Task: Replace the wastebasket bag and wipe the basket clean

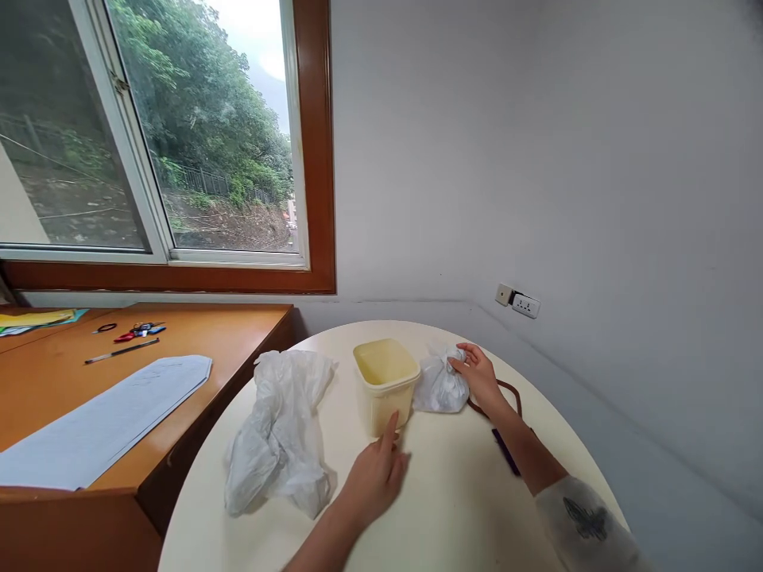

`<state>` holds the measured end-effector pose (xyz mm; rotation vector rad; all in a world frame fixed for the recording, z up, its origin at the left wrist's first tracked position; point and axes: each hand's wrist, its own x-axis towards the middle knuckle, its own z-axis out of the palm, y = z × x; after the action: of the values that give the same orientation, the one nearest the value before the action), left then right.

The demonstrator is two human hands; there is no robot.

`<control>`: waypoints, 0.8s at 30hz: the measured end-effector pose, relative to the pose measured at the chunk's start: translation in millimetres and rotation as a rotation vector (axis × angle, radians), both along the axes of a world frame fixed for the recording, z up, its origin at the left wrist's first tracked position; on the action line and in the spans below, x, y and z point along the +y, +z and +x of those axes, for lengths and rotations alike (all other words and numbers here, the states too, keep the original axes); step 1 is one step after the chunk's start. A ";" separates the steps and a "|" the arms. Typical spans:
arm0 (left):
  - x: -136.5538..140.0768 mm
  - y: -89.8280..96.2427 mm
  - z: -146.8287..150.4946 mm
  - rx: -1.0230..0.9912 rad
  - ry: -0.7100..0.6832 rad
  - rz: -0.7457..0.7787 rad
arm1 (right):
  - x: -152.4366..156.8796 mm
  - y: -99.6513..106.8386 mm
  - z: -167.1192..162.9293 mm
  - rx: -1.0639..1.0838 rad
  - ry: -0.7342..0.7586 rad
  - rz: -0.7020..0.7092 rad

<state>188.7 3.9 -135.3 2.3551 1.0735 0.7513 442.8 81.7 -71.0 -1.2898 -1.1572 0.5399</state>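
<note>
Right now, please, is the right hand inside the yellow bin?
No, the right hand holds the top of the smaller white bag beside the yellow bin.

Scene is lit by soft daylight from the window (206, 135); sky (262, 36) is nearly blown out. Diffuse shadows are cast on the round table (441, 516). Left hand (374, 478) is rendered slightly soft. Window mullion (126, 135) is slanted by wide-angle distortion; top-right corner is darkened.

Tub (377, 401) smooth plastic; small bag (439, 389) crinkled plastic; desk (220, 326) glossy wood.
</note>
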 end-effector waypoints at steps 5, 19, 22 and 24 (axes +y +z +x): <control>-3.0 3.8 1.6 -0.010 0.041 -0.007 | -51.1 -30.1 -15.8 0.350 0.173 -0.076; -9.9 11.1 4.7 -0.233 -0.003 -0.003 | -119.7 -57.9 -67.4 -0.363 0.153 0.185; -12.8 15.7 6.6 -0.246 -0.091 0.020 | -121.3 -57.8 -69.1 -0.519 0.194 0.296; -14.3 17.3 7.9 -0.247 -0.134 0.030 | -121.7 -57.5 -69.1 -0.589 0.229 0.345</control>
<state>196.6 -10.4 -118.0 2.2590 0.7981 0.9825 373.7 -40.0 -128.5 -1.0436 -1.8139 0.1021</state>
